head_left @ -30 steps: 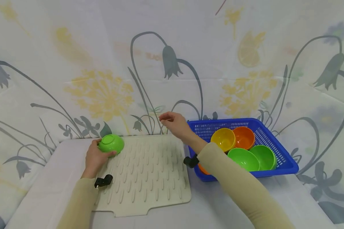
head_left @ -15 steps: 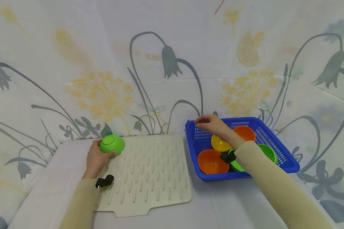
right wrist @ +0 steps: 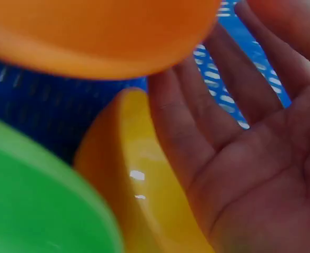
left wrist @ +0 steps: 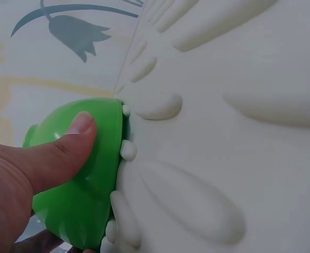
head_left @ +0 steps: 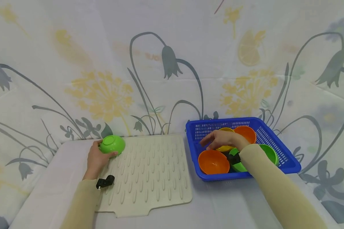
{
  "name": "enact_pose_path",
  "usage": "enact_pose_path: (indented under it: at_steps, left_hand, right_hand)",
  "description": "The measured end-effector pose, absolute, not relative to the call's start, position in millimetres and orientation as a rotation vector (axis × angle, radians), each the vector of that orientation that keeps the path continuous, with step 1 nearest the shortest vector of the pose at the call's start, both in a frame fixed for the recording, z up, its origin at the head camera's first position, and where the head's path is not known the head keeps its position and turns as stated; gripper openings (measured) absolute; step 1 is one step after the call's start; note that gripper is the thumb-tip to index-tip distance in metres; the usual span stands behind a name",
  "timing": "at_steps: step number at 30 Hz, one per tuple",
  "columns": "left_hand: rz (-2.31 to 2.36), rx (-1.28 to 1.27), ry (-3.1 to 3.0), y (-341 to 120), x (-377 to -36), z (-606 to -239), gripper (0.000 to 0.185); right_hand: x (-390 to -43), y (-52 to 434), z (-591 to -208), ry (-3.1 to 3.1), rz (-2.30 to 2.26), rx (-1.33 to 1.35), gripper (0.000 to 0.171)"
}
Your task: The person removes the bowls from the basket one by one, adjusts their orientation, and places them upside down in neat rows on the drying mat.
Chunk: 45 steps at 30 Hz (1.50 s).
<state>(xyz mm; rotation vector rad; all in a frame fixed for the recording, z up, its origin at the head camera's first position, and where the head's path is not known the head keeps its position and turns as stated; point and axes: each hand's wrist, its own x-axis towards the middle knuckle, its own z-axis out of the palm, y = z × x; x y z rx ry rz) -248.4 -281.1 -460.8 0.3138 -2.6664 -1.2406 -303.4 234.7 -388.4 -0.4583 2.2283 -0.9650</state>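
My left hand [head_left: 96, 160] grips an upside-down green bowl [head_left: 112, 144] at the back left corner of a cream ridged drying mat [head_left: 149, 206]. Its thumb [left wrist: 81, 126] lies along the bowl's side in the left wrist view, and the rim sits against the ridges. Over the blue basket [head_left: 255, 175], my right hand [head_left: 222, 139] reaches down with loosely bent fingers. An orange bowl [head_left: 214, 162] stands just in front of it; in the right wrist view the fingers pass behind this bowl's rim. A yellow bowl [right wrist: 155, 184] is partly hidden beneath the hand.
Also in the basket are another orange bowl [head_left: 246, 134] at the back and two green bowls, one partly covered by the right wrist [head_left: 238, 160] and one farther right [head_left: 269, 153]. A flower-printed cloth [head_left: 172, 95] hangs behind the white table surface [head_left: 218, 203].
My right hand has moved right from above the mat's back edge and lowered into the basket, behind the front orange bowl. The left hand keeps its hold on the green bowl.
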Motion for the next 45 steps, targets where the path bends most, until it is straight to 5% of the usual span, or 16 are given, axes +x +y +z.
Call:
enact_pose_path:
  at_steps: [20,45]
  left_hand:
    - [-1.236,0.317,-2.650,-281,-247,-463,0.092]
    - [-1.248,0.314,-2.666,-280,-246,-460,0.093]
  right_hand:
    - [-300,240,-388,2.260,-0.885,-0.384,0.026]
    - [-297,255,-366,2.303,-1.069,-0.406,0.031]
